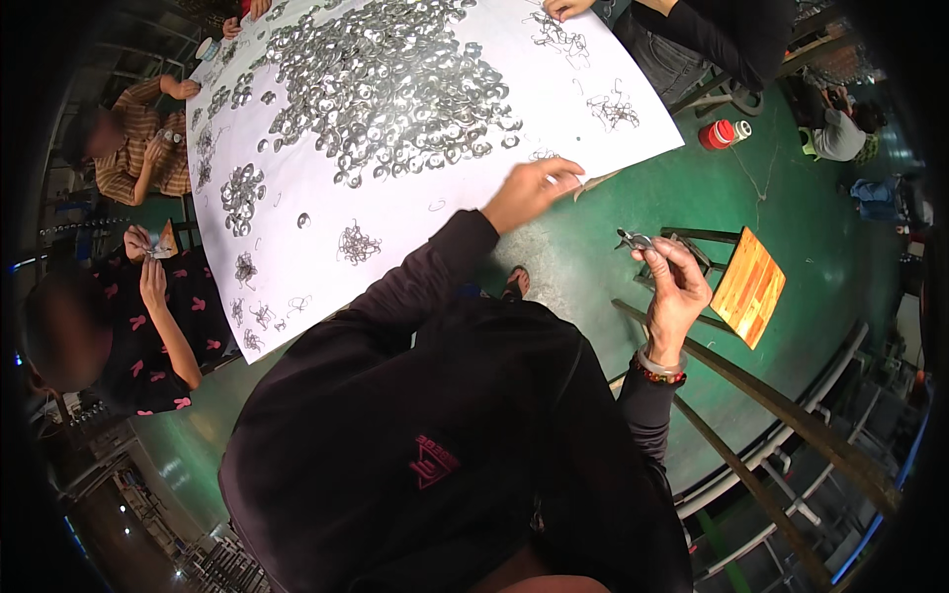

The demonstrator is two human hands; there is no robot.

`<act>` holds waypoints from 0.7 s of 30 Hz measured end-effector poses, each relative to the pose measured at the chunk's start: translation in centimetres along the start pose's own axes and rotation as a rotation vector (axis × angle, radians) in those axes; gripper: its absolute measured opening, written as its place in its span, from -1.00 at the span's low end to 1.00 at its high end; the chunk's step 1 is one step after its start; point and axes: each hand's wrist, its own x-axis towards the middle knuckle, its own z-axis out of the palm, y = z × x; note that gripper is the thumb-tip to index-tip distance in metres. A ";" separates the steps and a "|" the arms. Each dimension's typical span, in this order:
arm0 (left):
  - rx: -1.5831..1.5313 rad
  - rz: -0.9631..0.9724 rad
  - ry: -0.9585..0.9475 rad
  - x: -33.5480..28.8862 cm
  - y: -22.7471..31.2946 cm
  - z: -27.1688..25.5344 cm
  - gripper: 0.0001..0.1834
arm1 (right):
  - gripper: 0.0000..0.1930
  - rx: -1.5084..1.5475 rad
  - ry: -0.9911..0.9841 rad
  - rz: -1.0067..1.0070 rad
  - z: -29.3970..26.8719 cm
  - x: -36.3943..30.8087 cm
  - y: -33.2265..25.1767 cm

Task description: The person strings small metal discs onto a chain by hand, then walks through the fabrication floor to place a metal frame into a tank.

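1. Left hand [531, 190]: arm in a black sleeve stretched out to the near edge of the white table [297, 287], fingers pinched together over a small pale piece [571, 182] at the table edge. Too blurred to tell what the piece is, or whether it is actually gripped.
2. Right hand [677, 287]: raised off to the side of the table over the green floor [593, 267], wrist bent, palm side toward the camera, bead bracelets [660, 368] on the wrist. Fingers curled, thumb and forefinger clamped on a small metal part [633, 239].
3. The metal part sticks out past the fingertips [660, 249] toward the table, clear of the table edge and well apart from the left hand.
4. Surroundings: big heap of shiny metal rings [395, 84] across the far half of the table; small wire tangles [358, 242] scattered nearer.
5. Wooden stool [748, 285] just behind the right hand, red bottle [720, 133] on the floor further out.
6. Other people sit round the table: one in a pink-patterned black top [168, 326] at left, hands up holding something small; one in a striped shirt [148, 148] beyond.
7. Nothing lies between either hand and its piece.
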 end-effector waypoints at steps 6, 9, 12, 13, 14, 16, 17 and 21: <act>0.672 -0.243 0.186 5.9 -13.4 -1.5 -0.79 | -0.86 0.037 0.075 0.017 0.0 0.9 1.4; 0.937 -0.212 0.163 6.9 -15.6 -0.2 -0.84 | -0.85 -0.002 0.128 0.135 -0.1 1.4 1.3; 1.101 -0.129 0.080 6.5 -14.6 0.8 -0.88 | -0.81 0.023 0.127 0.199 -0.1 2.3 1.3; 1.142 -0.117 0.038 6.4 -14.7 1.2 -0.87 | -0.81 0.027 0.120 0.208 -0.3 2.3 1.6; 1.191 -0.097 0.011 6.9 -14.4 0.9 -0.86 | -0.81 0.040 0.117 0.194 -0.3 2.5 1.7; 1.224 -0.079 -0.036 7.2 -14.2 0.4 -0.86 | -0.81 0.063 0.105 0.167 -0.4 2.8 1.7; 1.218 -0.072 -0.029 7.4 -13.8 0.1 -0.87 | -0.81 0.060 0.113 0.144 -0.4 2.9 1.5; 1.228 -0.009 0.010 7.4 -12.0 -1.4 -0.86 | -0.80 0.022 0.123 0.169 -0.9 3.4 1.1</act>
